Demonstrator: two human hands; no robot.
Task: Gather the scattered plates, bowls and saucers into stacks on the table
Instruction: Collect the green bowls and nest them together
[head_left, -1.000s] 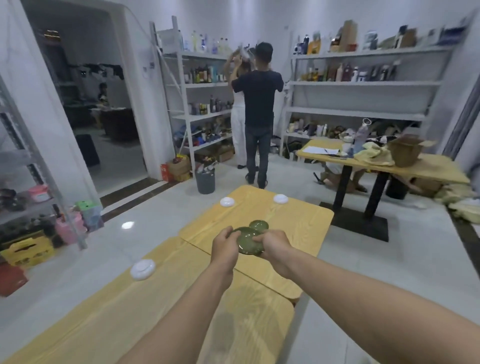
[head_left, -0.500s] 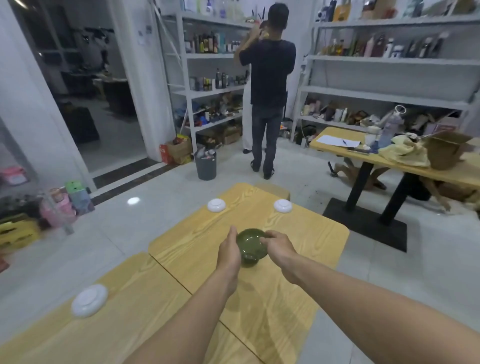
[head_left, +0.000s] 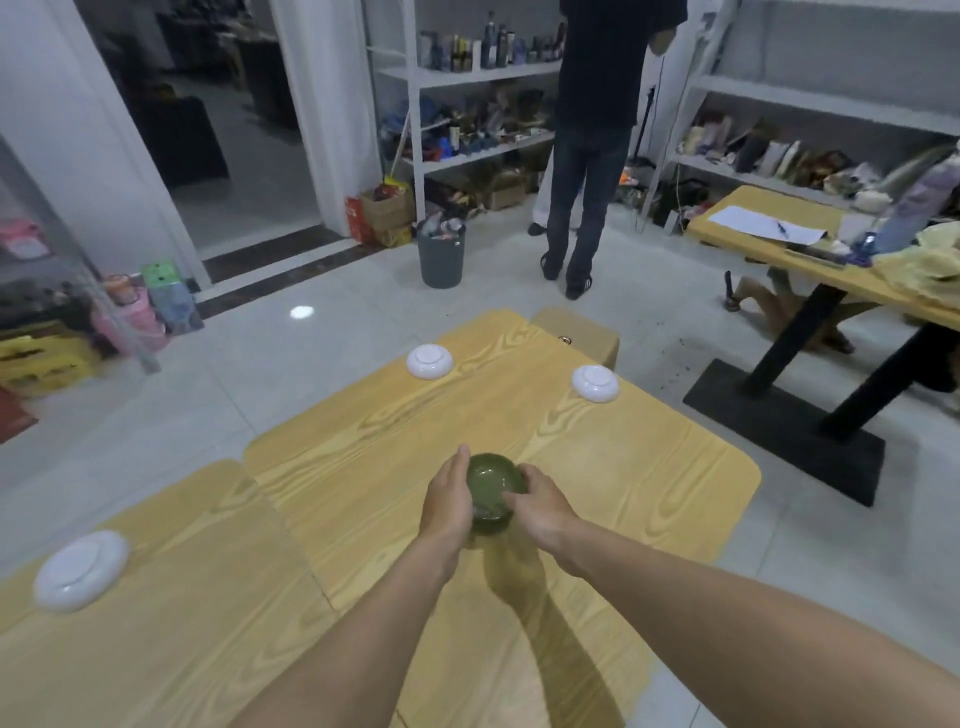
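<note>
1. Green bowl (head_left: 492, 483) sits between both hands, over the middle of the far desk (head_left: 649, 483). The shadow under it means it's prob. lifted, not resting. One bowl or a nested pair: can't tell.
2. Left hand (head_left: 448, 504): fingers near-straight, pressed flat vs the bowl's left side. Right hand (head_left: 540, 512): fingers curled round the right rim, grasping it.
3. Step, as I read it: set the bowl down as a stack base. Keep it level w/ both sides supported and lower it straight. Get the base flat on the desk before letting go, as the glaze is prob. slippery.
4. Pick a central spot, away from the desk edge & the seam w/ the near desk (head_left: 182, 649).
5. Left to gather, all upside down: far-left white dish (head_left: 429, 361), far-right white dish (head_left: 595, 383), near white dish (head_left: 80, 569). All are well apart.
6. Flip each before stacking; put wider ones under, smaller on top.
</note>
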